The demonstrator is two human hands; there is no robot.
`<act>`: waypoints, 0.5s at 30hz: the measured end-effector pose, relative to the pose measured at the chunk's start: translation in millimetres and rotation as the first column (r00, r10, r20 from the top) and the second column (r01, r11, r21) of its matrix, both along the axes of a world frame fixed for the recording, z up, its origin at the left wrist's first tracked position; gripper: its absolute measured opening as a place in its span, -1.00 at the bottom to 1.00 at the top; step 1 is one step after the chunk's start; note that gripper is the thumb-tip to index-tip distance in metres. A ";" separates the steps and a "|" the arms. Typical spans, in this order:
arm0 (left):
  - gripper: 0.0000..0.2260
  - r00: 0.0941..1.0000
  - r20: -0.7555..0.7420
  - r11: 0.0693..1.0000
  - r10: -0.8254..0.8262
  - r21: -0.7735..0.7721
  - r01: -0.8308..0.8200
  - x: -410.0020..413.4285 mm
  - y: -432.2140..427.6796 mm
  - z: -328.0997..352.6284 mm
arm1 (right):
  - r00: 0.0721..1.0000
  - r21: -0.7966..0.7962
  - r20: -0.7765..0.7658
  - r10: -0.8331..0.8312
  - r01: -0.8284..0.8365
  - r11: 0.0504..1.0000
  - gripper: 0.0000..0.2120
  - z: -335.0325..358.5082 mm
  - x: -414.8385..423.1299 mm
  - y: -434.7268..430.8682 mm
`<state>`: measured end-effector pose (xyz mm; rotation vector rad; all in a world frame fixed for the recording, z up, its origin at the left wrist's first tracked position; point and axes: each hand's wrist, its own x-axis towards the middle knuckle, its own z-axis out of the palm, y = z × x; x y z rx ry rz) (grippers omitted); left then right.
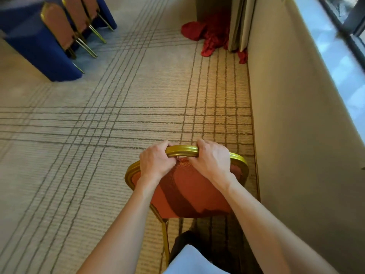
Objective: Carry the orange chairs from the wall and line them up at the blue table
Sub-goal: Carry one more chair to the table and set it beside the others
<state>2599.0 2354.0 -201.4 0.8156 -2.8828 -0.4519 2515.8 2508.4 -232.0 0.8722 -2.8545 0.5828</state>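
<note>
We see the left forearm [126, 220] and the right forearm [262, 220] bare from the wrists to the lower edge of the view, and the left hand [156, 163] and right hand [212, 161] uncovered as well. Low in the middle, between the arms, shows a plain pale blue-white garment [189, 262]; just above it lies a dark piece of clothing [183, 240], trouser leg or shoe, we cannot tell which.
</note>
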 end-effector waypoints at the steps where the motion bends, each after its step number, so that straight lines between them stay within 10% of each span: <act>1: -0.73 1.000 0.001 1.000 0.011 0.010 -0.011 -2.1 -13.1 -3.4 | 1.000 0.020 -0.004 0.006 -0.006 1.000 -0.64 -2.9 -2.9 -13.7; 15: -0.82 0.985 -0.085 0.972 -0.152 0.166 0.164 -105.5 -88.6 -16.6 | 0.993 0.107 -0.012 -0.116 0.117 0.987 -0.59 1.6 -107.0 -69.0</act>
